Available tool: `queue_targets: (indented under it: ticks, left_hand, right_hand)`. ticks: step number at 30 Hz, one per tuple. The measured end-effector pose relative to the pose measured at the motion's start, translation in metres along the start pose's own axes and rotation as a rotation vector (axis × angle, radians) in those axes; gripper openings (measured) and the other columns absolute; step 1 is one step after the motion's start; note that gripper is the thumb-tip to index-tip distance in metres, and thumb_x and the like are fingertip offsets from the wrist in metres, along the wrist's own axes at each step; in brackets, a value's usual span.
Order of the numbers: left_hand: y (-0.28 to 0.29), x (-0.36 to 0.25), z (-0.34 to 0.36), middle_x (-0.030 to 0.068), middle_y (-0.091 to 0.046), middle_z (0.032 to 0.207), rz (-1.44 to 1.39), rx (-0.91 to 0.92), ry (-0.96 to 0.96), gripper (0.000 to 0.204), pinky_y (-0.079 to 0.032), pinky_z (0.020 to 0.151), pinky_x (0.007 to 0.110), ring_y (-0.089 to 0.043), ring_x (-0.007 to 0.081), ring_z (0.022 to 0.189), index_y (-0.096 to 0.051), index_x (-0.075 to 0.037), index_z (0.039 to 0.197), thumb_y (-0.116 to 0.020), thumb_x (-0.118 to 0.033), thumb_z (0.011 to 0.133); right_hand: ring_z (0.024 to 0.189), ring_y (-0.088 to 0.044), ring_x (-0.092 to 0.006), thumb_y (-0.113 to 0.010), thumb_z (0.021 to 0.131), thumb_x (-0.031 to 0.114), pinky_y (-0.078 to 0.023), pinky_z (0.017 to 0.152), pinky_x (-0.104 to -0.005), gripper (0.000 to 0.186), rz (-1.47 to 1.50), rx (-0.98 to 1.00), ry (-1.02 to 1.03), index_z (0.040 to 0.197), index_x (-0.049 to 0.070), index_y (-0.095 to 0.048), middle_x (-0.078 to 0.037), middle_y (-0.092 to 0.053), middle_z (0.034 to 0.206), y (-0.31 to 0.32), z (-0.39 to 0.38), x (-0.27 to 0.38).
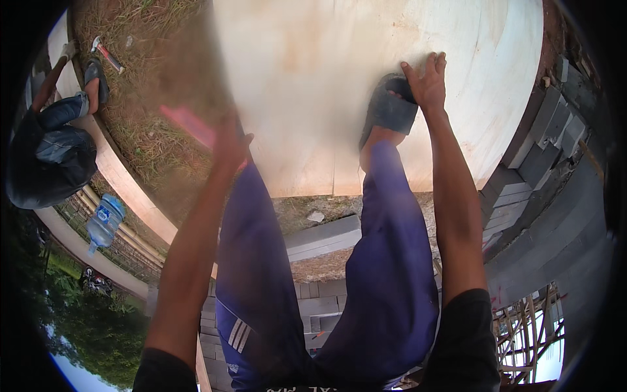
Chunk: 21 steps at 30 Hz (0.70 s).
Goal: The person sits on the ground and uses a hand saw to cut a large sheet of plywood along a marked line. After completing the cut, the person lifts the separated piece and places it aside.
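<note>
The left hand (pixel 228 147), blurred, is curled round a pink tool (pixel 189 124) beside the left edge of a large pale board (pixel 313 98), close to the board's near left corner. What kind of tool it is cannot fairly be told through the smear, but its long axis slants from the hand outward to the far left, so it sticks out past the board's left edge over the dry grass (pixel 140 140). The left hand is therefore the one at the tool, while the right hand (pixel 430 85) is well apart from it, across the board. That right hand grips nothing: it rests palm down on the board with the fingers spread, just beside a dark slipper (pixel 392 111) on the person's right foot, which stands on the board inward from its near edge. The board's left edge runs between the grass and the board's bare face, with the tool on the outer side and the right hand on the inner. Past the near edge lie grey blocks (pixel 323 238), with more blocks (pixel 509 189) beyond the right edge. Away to the left, across the grass, a co-worker (pixel 62 150) crouches by a hammer (pixel 108 55).
</note>
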State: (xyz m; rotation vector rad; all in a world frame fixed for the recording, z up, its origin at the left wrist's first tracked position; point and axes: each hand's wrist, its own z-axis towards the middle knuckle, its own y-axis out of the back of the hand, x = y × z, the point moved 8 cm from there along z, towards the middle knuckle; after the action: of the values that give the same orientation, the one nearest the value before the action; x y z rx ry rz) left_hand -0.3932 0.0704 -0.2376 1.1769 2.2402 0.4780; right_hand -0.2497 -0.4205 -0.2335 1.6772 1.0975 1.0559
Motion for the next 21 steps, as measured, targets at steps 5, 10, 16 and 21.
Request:
queue_targets:
  ticks: [5, 10, 16, 21]
  left_hand:
    - [0.0, 0.027, -0.018, 0.0267, -0.062, 0.132, -0.103, 0.099, -0.006, 0.081, -0.048, 0.103, 0.046, -0.061, 0.0386, 0.121, -0.044, -0.001, 0.152, -0.078, -0.034, 0.085]
    - [0.021, 0.01, -0.034, 0.0234, -0.069, 0.116, -0.078, 0.266, 0.062, 0.062, -0.051, 0.095, 0.043, -0.067, 0.0332, 0.107, -0.063, 0.002, 0.129, -0.073, -0.044, 0.089]
    - [0.027, 0.05, -0.024, 0.0182, -0.072, 0.088, 0.002, 0.273, -0.01, 0.04, -0.054, 0.086, 0.043, -0.071, 0.0285, 0.092, -0.072, 0.003, 0.105, -0.068, -0.035, 0.094]
    - [0.057, 0.065, -0.021, 0.0251, -0.069, 0.11, -0.033, 0.182, -0.088, 0.035, -0.05, 0.093, 0.048, -0.065, 0.041, 0.106, -0.07, 0.001, 0.109, -0.062, -0.03, 0.094]
  right_hand:
    - [0.146, -0.036, -0.0494, -0.045, 0.107, 0.049, -0.038, 0.117, -0.0493, 0.055, 0.208, 0.134, -0.208, 0.145, 0.01, -0.055, -0.029, -0.037, 0.159, -0.004, -0.064, -0.02]
    - [0.143, -0.042, -0.0464, -0.044, 0.107, 0.048, -0.037, 0.118, -0.0488, 0.067, 0.148, 0.14, -0.313, 0.144, -0.007, -0.051, -0.032, -0.044, 0.153, 0.004, -0.132, -0.024]
    - [0.144, -0.041, -0.0459, -0.048, 0.105, 0.047, -0.035, 0.119, -0.0474, 0.073, 0.228, 0.227, -0.298, 0.15, -0.01, -0.041, -0.032, -0.042, 0.155, 0.022, -0.2, 0.031]
    - [0.145, -0.039, -0.0461, -0.052, 0.102, 0.043, -0.034, 0.12, -0.0468, 0.069, 0.274, 0.271, -0.268, 0.15, -0.006, -0.043, -0.033, -0.042, 0.155, 0.041, -0.223, 0.069]
